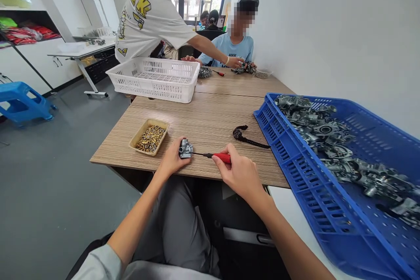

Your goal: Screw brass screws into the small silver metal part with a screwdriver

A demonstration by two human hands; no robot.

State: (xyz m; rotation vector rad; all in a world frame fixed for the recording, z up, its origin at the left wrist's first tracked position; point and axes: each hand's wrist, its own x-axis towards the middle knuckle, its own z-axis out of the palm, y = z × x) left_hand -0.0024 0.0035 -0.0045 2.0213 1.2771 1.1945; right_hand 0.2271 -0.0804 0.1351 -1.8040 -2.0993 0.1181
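The wood-grain tabletop (210,118) carried a small tan tray of brass bits (149,137) near its left edge, a white basket (154,78) hanging over the far-left edge, a black strap (246,136) mid-right, and a blue crate (331,201) overhanging the right edge.

Screw tray (149,138) left of crate (288,157)

A small grey cast-metal part (185,148) sat near the front edge of the wooden table (210,122). A red-handled screwdriver (215,156) lay nearly level just right of it, its thin dark shaft pointing left and its tip meeting the part's side.
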